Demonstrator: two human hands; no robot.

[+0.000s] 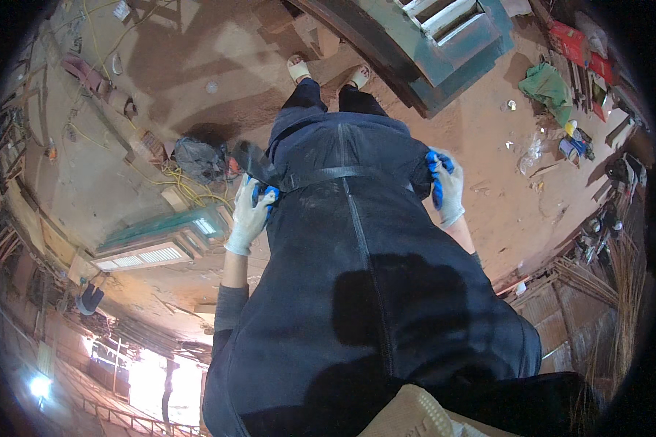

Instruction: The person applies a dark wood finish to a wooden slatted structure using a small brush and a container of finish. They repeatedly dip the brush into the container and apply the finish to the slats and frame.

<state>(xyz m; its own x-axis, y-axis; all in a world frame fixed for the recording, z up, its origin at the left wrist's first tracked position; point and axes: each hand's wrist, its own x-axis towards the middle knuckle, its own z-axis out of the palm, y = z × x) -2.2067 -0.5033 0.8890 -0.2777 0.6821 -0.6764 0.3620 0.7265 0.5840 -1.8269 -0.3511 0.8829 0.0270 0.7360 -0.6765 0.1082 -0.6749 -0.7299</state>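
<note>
I wear a black apron [321, 240] with a seam down its middle and a black strap [350, 172] across the waist. At the left side of the waist my left hand [251, 215], in a white glove with blue fingers, is closed on a dark, flat strap end [254, 159] that sticks out past the fingers. Gloved the same way, my right hand [446, 186] is at the right side of the waist, its fingers curled against the bunched apron edge. Part of what each hand grips is hidden.
Ahead stands a green wooden frame [452, 65] with slats. Behind my left hand lie a black plastic bag [200, 159], a yellow cord [186, 186] and a louvred panel [146, 255]. A green cloth [547, 89] and small litter lie at the right.
</note>
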